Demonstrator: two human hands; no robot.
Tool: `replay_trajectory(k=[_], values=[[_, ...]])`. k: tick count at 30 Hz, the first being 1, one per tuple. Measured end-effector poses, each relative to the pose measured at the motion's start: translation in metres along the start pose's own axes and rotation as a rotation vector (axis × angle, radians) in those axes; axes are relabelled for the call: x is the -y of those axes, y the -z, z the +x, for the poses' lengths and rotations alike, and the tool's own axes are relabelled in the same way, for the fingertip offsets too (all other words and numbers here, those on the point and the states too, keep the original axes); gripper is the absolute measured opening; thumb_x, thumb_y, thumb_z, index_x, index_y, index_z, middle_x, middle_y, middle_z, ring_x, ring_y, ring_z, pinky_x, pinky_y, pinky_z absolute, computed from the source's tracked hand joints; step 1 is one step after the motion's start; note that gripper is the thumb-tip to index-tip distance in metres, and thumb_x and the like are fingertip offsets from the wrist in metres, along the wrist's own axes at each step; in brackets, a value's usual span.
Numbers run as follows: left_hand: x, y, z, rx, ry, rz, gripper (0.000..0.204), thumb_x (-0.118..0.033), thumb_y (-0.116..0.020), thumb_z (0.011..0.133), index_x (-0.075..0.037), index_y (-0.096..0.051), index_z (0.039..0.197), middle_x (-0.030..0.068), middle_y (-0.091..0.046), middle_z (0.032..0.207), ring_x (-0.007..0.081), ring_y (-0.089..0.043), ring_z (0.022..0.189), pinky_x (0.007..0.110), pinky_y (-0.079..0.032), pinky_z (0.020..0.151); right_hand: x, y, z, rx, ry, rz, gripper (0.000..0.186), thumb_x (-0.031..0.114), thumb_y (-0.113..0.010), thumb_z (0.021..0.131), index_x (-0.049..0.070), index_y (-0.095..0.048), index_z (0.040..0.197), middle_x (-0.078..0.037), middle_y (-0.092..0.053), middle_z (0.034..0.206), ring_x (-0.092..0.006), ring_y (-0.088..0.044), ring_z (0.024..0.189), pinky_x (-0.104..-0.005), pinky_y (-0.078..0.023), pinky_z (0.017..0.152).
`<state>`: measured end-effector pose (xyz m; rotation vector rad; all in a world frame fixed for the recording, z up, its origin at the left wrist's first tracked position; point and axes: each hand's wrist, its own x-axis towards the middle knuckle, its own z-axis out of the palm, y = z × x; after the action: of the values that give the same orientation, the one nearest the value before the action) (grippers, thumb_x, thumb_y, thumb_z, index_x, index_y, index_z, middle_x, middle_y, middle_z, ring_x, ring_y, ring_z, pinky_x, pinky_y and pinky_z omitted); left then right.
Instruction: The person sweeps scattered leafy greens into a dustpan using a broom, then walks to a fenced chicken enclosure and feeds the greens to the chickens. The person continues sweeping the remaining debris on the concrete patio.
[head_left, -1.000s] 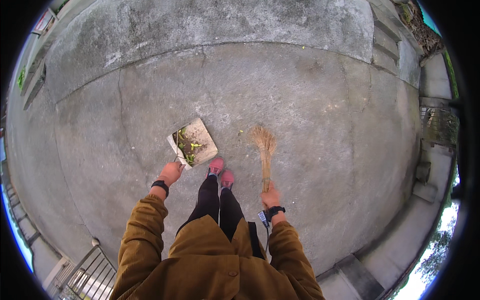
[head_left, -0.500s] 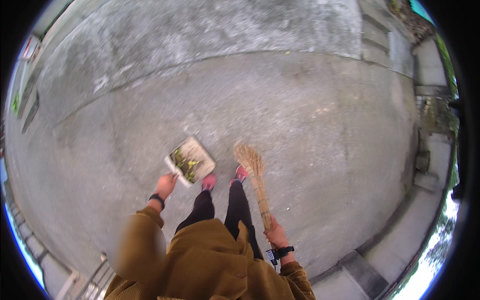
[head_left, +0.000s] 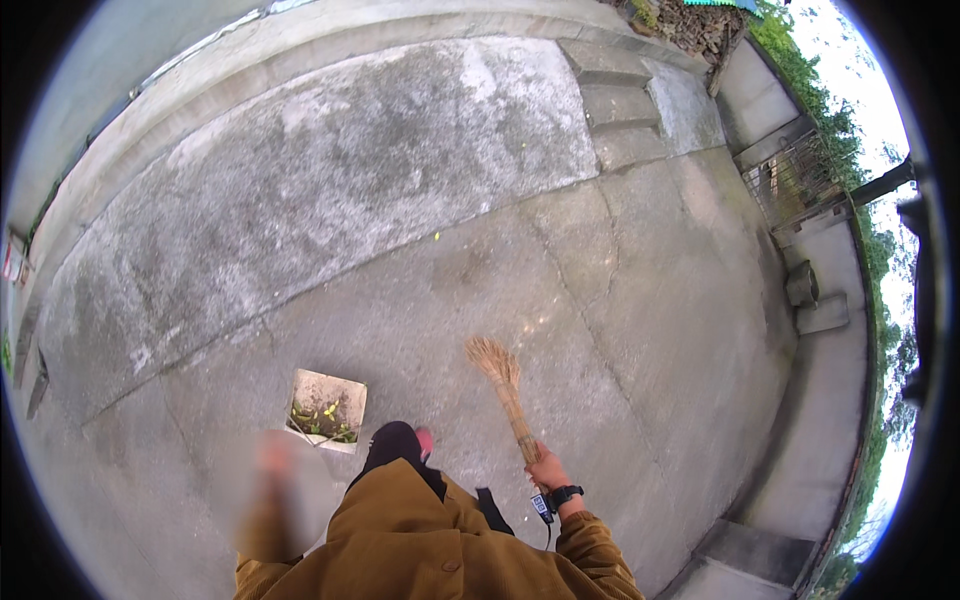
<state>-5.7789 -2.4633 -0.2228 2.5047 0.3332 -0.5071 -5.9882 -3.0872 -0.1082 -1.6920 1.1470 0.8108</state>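
Observation:
A pale dustpan (head_left: 352, 396) is at the left, in front of my feet, with brown debris, green leaves and yellow bits inside it. At its near-left corner is my left hand (head_left: 275, 455), badly blurred; the grip on the handle showed clearly half a second ago, and the pan has moved along with the hand. My right hand (head_left: 546, 470) is closed around the lower end of a straw broom (head_left: 507, 400). The broom's bristles point forward and slightly left, and whether they touch the ground I cannot tell. A black band and a small tag are at the right wrist.
Grey concrete ground (head_left: 640, 420) with cracks lies all around. A raised, stained slab (head_left: 330, 170) runs along the far side, with steps (head_left: 622, 105) at its right end. A low wall (head_left: 825, 400) borders the right, with a round pot (head_left: 801, 284) beside it.
My view has tilted up and turned, and I seem to have stepped on. Dustpan and left hand sit lower and farther left in view. The broom remains in my right hand.

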Motion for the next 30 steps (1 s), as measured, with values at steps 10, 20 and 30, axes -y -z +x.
replay_trajectory(k=[10, 20, 30], values=[[-0.199, -0.137, 0.197, -0.012, 0.009, -0.307, 0.033, -0.024, -0.055, 0.095, 0.001, -0.062, 0.075, 0.0198, -0.064, 0.069, 0.0366, -0.064, 0.067, 0.044, -0.05, 0.064, 0.209, 0.241, 0.23, -0.211, 0.041, 0.003, 0.066, 0.005, -0.066, 0.074, 0.014, -0.048, 0.138, -0.011, -0.066, 0.076, -0.0216, -0.063, 0.052, -0.0358, -0.051, 0.047], [-0.476, -0.196, 0.29, 0.059, -0.058, -0.003, 0.031, -0.024, -0.058, 0.095, 0.002, -0.057, 0.078, 0.0254, -0.06, 0.072, 0.047, -0.058, 0.071, 0.049, -0.046, 0.061, 0.359, 0.379, 0.476, -0.233, 0.172, 0.209, 0.065, 0.003, -0.062, 0.078, 0.014, -0.044, 0.139, -0.008, -0.062, 0.071, -0.019, -0.059, 0.049, -0.0348, -0.049, 0.044], [-0.554, -0.26, 0.31, -0.016, 0.117, 0.056, 0.027, -0.025, -0.057, 0.096, 0.0, -0.062, 0.087, 0.0249, -0.065, 0.081, 0.0458, -0.062, 0.078, 0.047, -0.05, 0.065, 0.476, 0.41, 0.648, -0.219, 0.206, 0.0, 0.076, 0.004, -0.062, 0.078, 0.013, -0.033, 0.148, -0.015, -0.067, 0.08, -0.0253, -0.066, 0.061, -0.0375, -0.053, 0.054]])
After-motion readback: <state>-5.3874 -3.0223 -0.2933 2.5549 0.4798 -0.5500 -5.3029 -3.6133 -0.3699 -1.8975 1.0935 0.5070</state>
